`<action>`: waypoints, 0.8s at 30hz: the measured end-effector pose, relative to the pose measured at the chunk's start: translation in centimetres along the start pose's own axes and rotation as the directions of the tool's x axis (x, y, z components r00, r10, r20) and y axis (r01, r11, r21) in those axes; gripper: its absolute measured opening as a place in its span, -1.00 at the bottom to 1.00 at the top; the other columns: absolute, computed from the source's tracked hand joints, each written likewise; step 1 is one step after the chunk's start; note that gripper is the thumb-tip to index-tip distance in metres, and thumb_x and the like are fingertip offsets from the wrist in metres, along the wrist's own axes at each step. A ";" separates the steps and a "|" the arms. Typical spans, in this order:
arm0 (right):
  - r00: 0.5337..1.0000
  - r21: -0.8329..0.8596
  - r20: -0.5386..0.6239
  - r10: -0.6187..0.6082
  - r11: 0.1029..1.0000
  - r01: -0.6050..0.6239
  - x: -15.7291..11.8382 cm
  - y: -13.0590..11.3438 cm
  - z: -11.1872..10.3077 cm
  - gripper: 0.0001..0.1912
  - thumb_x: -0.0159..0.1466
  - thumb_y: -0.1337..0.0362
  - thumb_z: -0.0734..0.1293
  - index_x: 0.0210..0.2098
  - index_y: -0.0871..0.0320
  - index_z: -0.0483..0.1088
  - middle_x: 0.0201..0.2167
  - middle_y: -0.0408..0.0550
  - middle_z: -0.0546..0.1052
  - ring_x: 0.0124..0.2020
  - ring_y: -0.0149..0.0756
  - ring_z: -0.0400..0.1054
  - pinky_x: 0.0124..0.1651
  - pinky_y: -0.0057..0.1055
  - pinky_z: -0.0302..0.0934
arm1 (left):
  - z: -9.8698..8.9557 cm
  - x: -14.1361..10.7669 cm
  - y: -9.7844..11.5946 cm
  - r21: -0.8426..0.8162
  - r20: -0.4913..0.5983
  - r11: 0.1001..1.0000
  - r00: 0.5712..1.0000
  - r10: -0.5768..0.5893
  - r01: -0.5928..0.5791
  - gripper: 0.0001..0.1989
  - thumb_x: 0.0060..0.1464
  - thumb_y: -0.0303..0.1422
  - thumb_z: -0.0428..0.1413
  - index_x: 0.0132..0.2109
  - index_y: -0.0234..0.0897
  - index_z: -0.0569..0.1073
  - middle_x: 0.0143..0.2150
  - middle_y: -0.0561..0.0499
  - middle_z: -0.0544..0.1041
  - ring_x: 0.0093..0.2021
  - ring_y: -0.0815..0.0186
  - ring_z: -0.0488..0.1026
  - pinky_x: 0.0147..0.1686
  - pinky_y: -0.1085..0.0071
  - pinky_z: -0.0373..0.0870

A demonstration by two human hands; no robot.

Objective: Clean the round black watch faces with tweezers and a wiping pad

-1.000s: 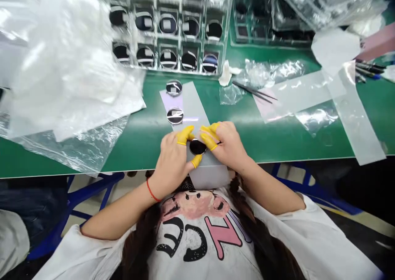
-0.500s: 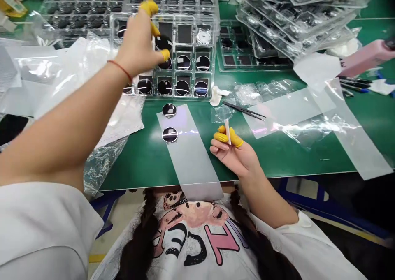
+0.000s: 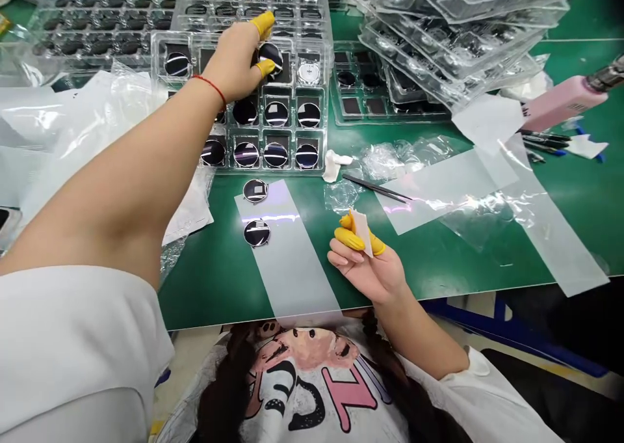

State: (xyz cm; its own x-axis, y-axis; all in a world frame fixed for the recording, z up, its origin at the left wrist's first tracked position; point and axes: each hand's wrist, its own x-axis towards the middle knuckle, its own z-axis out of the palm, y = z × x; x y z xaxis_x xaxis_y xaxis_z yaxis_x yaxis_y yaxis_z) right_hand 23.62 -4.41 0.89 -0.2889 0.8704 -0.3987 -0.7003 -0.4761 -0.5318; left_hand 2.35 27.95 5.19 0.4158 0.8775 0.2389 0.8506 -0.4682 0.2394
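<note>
Down through the head camera, and here's the left hand (image 3: 238, 56), stretched out over the clear tray (image 3: 260, 134), yellow-capped thumb and finger narrowed on a dark round disc (image 3: 273, 56)! The disc is tilted, over the top row, just beside the cell with a white round piece (image 3: 309, 72). Is it touching the bottom of its cell? Can't tell from up here. A red cord (image 3: 209, 86) circles that wrist, and more dark discs fill the lower rows to the right of the arm.

Across to the right hand (image 3: 370, 267), near the edge of the green worktop (image 3: 205, 287), palm turned up, yellow-capped fingers pinching a small white wipe (image 3: 361, 233) that stands up between them.

Between the two arms, a translucent strip (image 3: 297, 261) reaches towards the front edge, and look, an upper disc (image 3: 255, 190) and a lower disc (image 3: 257, 233), both lying across its left side, near each other but apart!

Just beyond the right hand, black tweezers (image 3: 375, 187) lie at a slant, with a crumpled white cloth (image 3: 336, 164) near their far end. Away to the right there's a pink tool (image 3: 560, 105), and behind it all, clear trays (image 3: 468, 13) piled up unevenly.
</note>
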 end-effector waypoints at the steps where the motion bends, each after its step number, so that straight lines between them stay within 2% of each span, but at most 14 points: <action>1: 1.000 -0.037 0.010 -0.014 0.999 0.015 0.1 0.0 -0.1 -0.90 0.28 0.21 0.33 -0.24 0.01 0.49 -0.53 -0.27 -0.10 -0.55 -0.44 -0.21 -0.43 -0.44 -0.01 | -0.2 -0.1 0.1 0.015 0.051 1.000 0.999 -0.001 0.000 -0.41 0.37 -0.31 0.07 0.38 -0.46 0.04 0.41 -0.05 0.29 0.39 0.36 0.21 0.48 0.00 -0.07; 4: 0.996 -0.156 0.043 -0.073 0.985 0.079 0.4 0.1 -0.4 -0.83 0.23 0.09 0.36 -0.23 -0.02 0.44 -0.55 -0.29 -0.12 -0.57 -0.43 -0.21 -0.46 -0.39 -0.07 | -1.5 -1.5 1.1 0.062 0.194 0.998 0.981 0.005 -0.017 -0.55 0.40 -0.46 -0.10 0.36 -0.45 0.06 0.51 0.02 0.10 0.55 0.29 -0.18 0.49 -0.17 -0.45; 6: 0.995 -0.219 0.018 -0.101 0.970 0.102 0.4 0.1 -0.5 -0.82 0.24 0.05 0.34 -0.24 -0.03 0.41 -0.55 -0.29 -0.13 -0.58 -0.42 -0.22 -0.47 -0.38 -0.09 | -2.9 -3.9 2.1 0.068 0.188 0.996 0.981 0.048 -0.061 -0.49 0.33 -0.54 -0.09 0.37 -0.46 0.05 0.53 0.00 0.02 0.56 0.21 -0.29 0.49 -0.13 -0.48; 7: 0.994 -0.243 -0.005 -0.113 0.964 0.109 0.4 0.1 -0.4 -0.81 0.24 0.03 0.34 -0.25 -0.03 0.40 -0.55 -0.29 -0.13 -0.58 -0.42 -0.22 -0.47 -0.38 -0.09 | -3.7 -5.5 2.6 0.072 0.158 0.995 0.986 0.058 -0.070 -0.40 0.26 -0.57 -0.04 0.39 -0.48 0.01 0.52 -0.05 0.03 0.56 0.17 -0.21 0.49 -0.13 -0.42; 8: 0.992 -0.263 -0.029 -0.123 0.958 0.111 0.4 0.0 -0.4 -0.79 0.24 0.00 0.34 -0.26 -0.03 0.39 -0.56 -0.29 -0.13 -0.58 -0.42 -0.22 -0.48 -0.37 -0.09 | -4.4 -7.4 3.2 0.069 0.109 0.995 0.992 0.067 -0.075 -0.34 0.21 -0.56 0.02 0.40 -0.50 0.00 0.47 -0.10 0.13 0.53 0.12 -0.07 0.48 -0.12 -0.29; 9: 0.990 -0.280 -0.049 -0.132 0.953 0.113 0.4 0.0 -0.4 -0.76 0.22 -0.03 0.35 -0.27 -0.04 0.37 -0.56 -0.29 -0.13 -0.58 -0.42 -0.21 -0.48 -0.37 -0.08 | -5.0 -9.7 3.7 0.059 0.054 0.995 0.996 0.074 -0.077 -0.32 0.19 -0.53 0.07 0.40 -0.53 0.03 0.38 -0.11 0.26 0.45 0.12 0.12 0.45 -0.03 -0.04; 10: 0.989 -0.298 -0.061 -0.137 0.948 0.113 0.4 0.0 -0.3 -0.73 0.20 -0.06 0.37 -0.29 -0.04 0.36 -0.56 -0.30 -0.13 -0.58 -0.42 -0.20 -0.48 -0.36 -0.07 | -5.5 -12.1 4.3 0.037 0.026 0.995 0.996 0.090 -0.091 -0.36 0.18 -0.52 0.07 0.36 -0.56 0.11 0.26 -0.10 0.40 0.33 0.18 0.30 0.39 0.07 0.13; 11: 0.988 -0.323 -0.065 -0.138 0.940 0.110 0.3 0.0 -0.2 -0.70 0.18 -0.09 0.38 -0.31 -0.04 0.34 -0.56 -0.30 -0.13 -0.58 -0.42 -0.19 -0.49 -0.36 -0.06 | -5.8 -14.5 4.8 -0.065 -0.006 0.991 0.993 0.121 -0.121 -0.43 0.17 -0.51 0.08 0.30 -0.57 0.22 0.14 -0.13 0.50 0.20 0.21 0.43 0.31 0.13 0.26; 12: 0.988 -0.351 -0.065 -0.136 0.931 0.105 0.3 0.0 -0.2 -0.67 0.17 -0.12 0.38 -0.33 -0.03 0.32 -0.56 -0.29 -0.13 -0.58 -0.42 -0.18 -0.49 -0.35 -0.05 | -5.9 -17.0 5.2 -0.133 0.024 0.983 0.991 0.129 -0.124 -0.47 0.17 -0.45 0.11 0.27 -0.50 0.29 0.08 -0.11 0.54 0.13 0.21 0.47 0.25 0.14 0.32; 13: 0.989 -0.379 -0.062 -0.133 0.920 0.100 0.3 0.0 -0.2 -0.65 0.16 -0.13 0.37 -0.36 -0.03 0.29 -0.56 -0.29 -0.13 -0.58 -0.42 -0.18 -0.49 -0.35 -0.04 | -5.8 -19.4 5.4 -0.162 0.052 0.980 0.991 0.126 -0.116 -0.52 0.16 -0.41 0.12 0.22 -0.41 0.36 0.04 -0.09 0.57 0.06 0.19 0.49 0.19 0.13 0.38; 15: 0.990 -0.426 -0.053 -0.128 0.900 0.093 0.4 0.1 -0.1 -0.61 0.17 -0.16 0.36 -0.41 -0.02 0.24 -0.56 -0.28 -0.12 -0.58 -0.41 -0.16 -0.50 -0.34 -0.02 | -5.1 -23.6 5.6 -0.203 0.176 0.975 0.976 0.128 -0.091 -0.55 0.16 -0.35 0.11 0.19 -0.35 0.39 0.03 -0.14 0.58 0.02 0.11 0.51 0.10 0.07 0.42; 18: 0.992 -0.446 -0.043 -0.117 0.891 0.086 0.4 0.3 0.0 -0.58 0.16 -0.16 0.37 -0.44 -0.01 0.18 -0.55 -0.27 -0.12 -0.58 -0.41 -0.15 -0.49 -0.34 -0.03 | -3.7 -27.6 5.2 -0.291 0.259 0.956 0.959 0.113 -0.034 -0.39 0.15 -0.28 0.14 0.32 -0.26 0.25 0.15 -0.16 0.52 0.14 0.03 0.46 0.15 0.02 0.38; 21: 0.993 -0.483 -0.046 -0.107 0.872 0.071 0.5 0.4 0.0 -0.53 0.15 -0.17 0.37 -0.46 0.01 0.12 -0.55 -0.27 -0.11 -0.57 -0.41 -0.15 -0.48 -0.34 -0.02 | -2.2 -28.9 5.0 -0.364 0.266 0.931 0.957 0.114 -0.010 -0.26 0.16 -0.30 0.15 0.42 -0.25 0.07 0.27 -0.18 0.42 0.23 0.04 0.36 0.22 0.04 0.32; 24: 0.994 -0.525 -0.041 -0.105 0.849 0.069 0.6 0.4 0.1 -0.50 0.15 -0.20 0.37 -0.46 0.02 0.10 -0.55 -0.27 -0.06 -0.56 -0.42 -0.12 -0.47 -0.34 0.02 | -1.2 -28.6 5.5 -0.349 0.277 0.937 0.955 0.103 0.000 -0.26 0.14 -0.34 0.15 0.41 -0.27 0.08 0.22 -0.14 0.46 0.13 0.06 0.37 0.21 0.03 0.31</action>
State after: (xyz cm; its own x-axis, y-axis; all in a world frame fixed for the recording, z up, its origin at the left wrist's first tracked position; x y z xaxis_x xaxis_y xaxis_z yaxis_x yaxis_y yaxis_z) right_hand 23.07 -4.07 0.46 -0.1867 0.9099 -0.3705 -0.2716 -0.4102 -0.8706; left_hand -5.22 0.15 0.85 0.5741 0.8188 -0.0075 0.6845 -0.4749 0.5531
